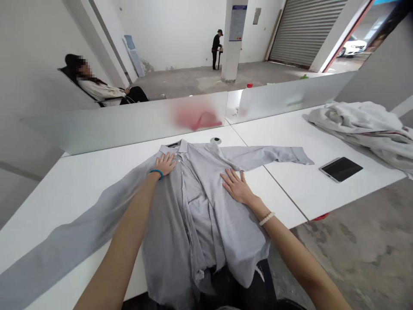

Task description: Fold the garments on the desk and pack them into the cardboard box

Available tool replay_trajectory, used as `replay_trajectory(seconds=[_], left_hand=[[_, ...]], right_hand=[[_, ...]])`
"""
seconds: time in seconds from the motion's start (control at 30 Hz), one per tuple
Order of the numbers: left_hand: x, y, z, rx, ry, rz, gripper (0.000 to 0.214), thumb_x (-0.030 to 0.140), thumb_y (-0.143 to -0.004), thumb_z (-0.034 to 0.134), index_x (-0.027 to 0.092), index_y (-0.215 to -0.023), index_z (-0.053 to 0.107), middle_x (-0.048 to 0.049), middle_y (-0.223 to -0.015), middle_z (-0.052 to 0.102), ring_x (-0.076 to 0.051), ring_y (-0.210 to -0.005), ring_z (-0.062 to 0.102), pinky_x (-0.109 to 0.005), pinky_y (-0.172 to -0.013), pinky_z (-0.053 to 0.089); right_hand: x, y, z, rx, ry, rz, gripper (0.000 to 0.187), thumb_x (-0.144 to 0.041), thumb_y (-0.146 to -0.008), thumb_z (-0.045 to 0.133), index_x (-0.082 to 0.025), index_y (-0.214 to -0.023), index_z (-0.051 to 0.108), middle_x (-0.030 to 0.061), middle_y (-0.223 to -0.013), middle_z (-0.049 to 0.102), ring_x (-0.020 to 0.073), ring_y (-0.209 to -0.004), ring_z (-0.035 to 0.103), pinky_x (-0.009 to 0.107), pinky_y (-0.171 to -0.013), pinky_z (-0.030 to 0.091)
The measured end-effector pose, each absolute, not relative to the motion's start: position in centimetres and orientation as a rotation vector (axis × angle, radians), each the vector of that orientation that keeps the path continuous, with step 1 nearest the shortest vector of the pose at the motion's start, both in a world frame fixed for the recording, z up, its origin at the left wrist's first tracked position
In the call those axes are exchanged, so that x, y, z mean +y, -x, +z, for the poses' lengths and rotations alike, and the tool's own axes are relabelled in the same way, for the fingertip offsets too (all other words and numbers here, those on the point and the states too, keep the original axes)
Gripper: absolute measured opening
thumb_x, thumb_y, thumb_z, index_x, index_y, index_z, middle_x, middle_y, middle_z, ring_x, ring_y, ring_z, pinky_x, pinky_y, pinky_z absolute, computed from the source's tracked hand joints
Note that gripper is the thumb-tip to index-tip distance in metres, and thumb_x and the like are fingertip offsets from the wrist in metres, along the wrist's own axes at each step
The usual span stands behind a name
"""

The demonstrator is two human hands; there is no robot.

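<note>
A grey long-sleeved shirt [167, 206] lies front side up on the white table, its collar at the far side and its front partly open. Both sleeves are spread out sideways, and the hem hangs over the near edge towards my lap. My left hand [166, 164] rests flat just below the collar, fingers apart. On the shirt's right chest area, near the armpit, my right hand [237, 186] lies with its fingers spread. Neither hand grips the cloth.
A tablet [342, 168] lies to the right, beside a heap of light grey cloth [368, 125]. A small white round object [215, 140] sits beyond the shirt. Frosted dividers [129, 125] line the table's far edge. One person [103, 88] sits beyond; another [216, 48] stands farther back.
</note>
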State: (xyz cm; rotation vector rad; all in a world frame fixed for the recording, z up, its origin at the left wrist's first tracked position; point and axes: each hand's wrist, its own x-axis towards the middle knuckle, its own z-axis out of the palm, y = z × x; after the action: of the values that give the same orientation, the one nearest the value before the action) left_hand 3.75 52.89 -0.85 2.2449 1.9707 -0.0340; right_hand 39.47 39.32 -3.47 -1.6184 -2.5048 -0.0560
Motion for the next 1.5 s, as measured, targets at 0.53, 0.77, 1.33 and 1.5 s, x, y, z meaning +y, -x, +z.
replay_trajectory(seconds=[0.53, 0.77, 1.33, 1.5], left_hand=[[37.7, -8.3, 1.8, 1.652, -2.491, 0.121, 0.041, 0.041, -0.091, 0.036, 0.015, -0.109, 0.062, -0.0114, -0.110, 0.065, -0.025, -0.102, 0.059, -0.038, -0.092, 0.043], [26.5, -8.0, 2.6, 1.801, -2.265, 0.265, 0.056, 0.050, -0.093, 0.029, 0.012, -0.131, 0.046, -0.0126, -0.113, 0.065, -0.028, -0.108, 0.058, -0.041, -0.094, 0.043], [50.0, -6.2, 4.5, 1.773, -2.455, 0.030, 0.043, 0.013, -0.084, 0.037, 0.021, -0.123, 0.054, -0.0081, -0.134, 0.054, -0.023, -0.115, 0.056, -0.032, -0.095, 0.042], [55.7, -5.5, 5.3, 1.772, -2.474, -0.083, 0.020, 0.023, -0.080, 0.050, 0.021, -0.094, 0.064, -0.0080, -0.113, 0.065, -0.025, -0.103, 0.063, -0.033, -0.089, 0.045]], right_hand=[[41.4, -39.1, -3.2, -2.479, 1.619, 0.084, 0.051, -0.039, -0.099, 0.027, -0.018, -0.145, 0.035, 0.0126, -0.153, 0.027, 0.0327, -0.142, 0.018, 0.064, -0.109, 0.015], [39.3, -39.1, -1.7, -2.236, 1.384, 0.325, 0.036, -0.020, -0.094, 0.037, -0.012, -0.121, 0.060, 0.0136, -0.134, 0.054, 0.0270, -0.134, 0.036, 0.052, -0.110, 0.024], [12.7, -33.0, -9.3, -0.506, 1.317, 1.937, 0.057, -0.059, -0.053, 0.077, -0.025, -0.095, 0.063, 0.0082, -0.113, 0.066, 0.0263, -0.099, 0.066, 0.037, -0.078, 0.051], [13.3, -32.9, -11.2, -0.111, 1.169, 1.853, 0.036, -0.040, -0.045, 0.080, -0.025, -0.072, 0.063, 0.0029, -0.094, 0.072, 0.0286, -0.103, 0.065, 0.040, -0.094, 0.047]])
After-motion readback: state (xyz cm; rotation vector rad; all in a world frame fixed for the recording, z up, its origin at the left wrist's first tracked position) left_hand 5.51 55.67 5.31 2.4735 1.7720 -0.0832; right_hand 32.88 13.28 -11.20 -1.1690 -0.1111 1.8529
